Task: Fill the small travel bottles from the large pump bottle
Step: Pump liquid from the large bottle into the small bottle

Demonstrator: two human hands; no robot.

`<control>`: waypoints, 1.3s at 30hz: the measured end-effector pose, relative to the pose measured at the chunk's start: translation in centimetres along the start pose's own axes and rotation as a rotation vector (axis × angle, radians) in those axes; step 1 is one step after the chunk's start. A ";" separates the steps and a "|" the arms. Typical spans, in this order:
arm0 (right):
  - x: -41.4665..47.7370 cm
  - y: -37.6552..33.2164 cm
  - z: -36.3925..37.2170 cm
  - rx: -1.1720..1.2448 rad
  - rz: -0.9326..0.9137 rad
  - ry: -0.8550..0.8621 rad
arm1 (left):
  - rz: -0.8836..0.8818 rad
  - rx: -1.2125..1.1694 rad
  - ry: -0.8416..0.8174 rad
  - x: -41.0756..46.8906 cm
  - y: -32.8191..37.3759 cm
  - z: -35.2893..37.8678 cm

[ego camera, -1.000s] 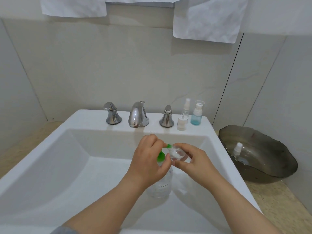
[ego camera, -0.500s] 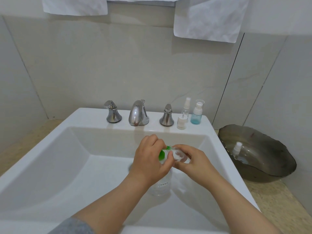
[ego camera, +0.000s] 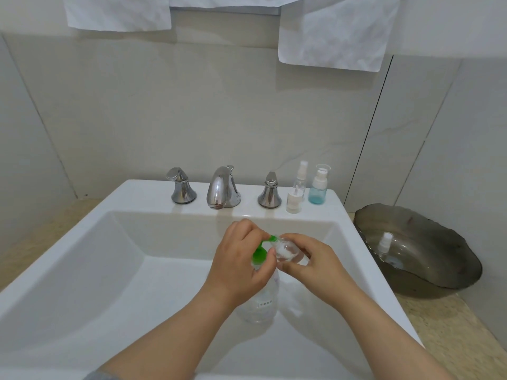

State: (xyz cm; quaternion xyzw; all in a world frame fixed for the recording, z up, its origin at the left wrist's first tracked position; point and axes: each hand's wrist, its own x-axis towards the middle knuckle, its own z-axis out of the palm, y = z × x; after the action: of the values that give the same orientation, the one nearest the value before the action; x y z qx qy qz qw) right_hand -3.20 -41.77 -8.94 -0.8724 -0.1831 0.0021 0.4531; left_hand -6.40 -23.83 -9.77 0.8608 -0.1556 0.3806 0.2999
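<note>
A large clear pump bottle (ego camera: pixel 260 303) with a green pump head (ego camera: pixel 260 253) stands in the white sink (ego camera: pixel 96 270). My left hand (ego camera: pixel 238 261) curls over the pump head. My right hand (ego camera: pixel 310 266) grips a small clear travel bottle (ego camera: pixel 285 250), tilted with its mouth at the green spout. On the sink's back ledge stand a clear spray bottle (ego camera: pixel 299 178), a blue-tinted pump bottle (ego camera: pixel 318 186) and a small white cap piece (ego camera: pixel 293 201).
A chrome faucet (ego camera: pixel 222 187) with two handles (ego camera: pixel 179 189) (ego camera: pixel 269 192) sits at the back of the sink. A dark glass bowl (ego camera: pixel 428 259) on the right counter holds a white spray top (ego camera: pixel 384 242). White towels (ego camera: pixel 334 31) hang above.
The pump head has risen a little under my left hand. Both hands stay at the spout with the small bottle.
</note>
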 end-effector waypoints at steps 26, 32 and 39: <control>-0.5 -0.1 -0.1 -0.020 0.024 -0.026 | -0.051 0.030 0.122 0.3 0.1 0.8; -0.5 -0.1 0.0 -0.021 0.029 -0.022 | -0.049 0.010 0.105 0.0 0.0 0.7; -0.2 -0.1 0.0 -0.012 0.007 -0.014 | -0.019 -0.006 0.080 0.2 -0.3 0.1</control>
State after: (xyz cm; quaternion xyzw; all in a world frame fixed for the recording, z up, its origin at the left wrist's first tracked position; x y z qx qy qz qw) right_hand -3.36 -41.80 -8.92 -0.8758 -0.1833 0.0088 0.4463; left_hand -6.09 -23.67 -9.82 0.8454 -0.1368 0.4113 0.3121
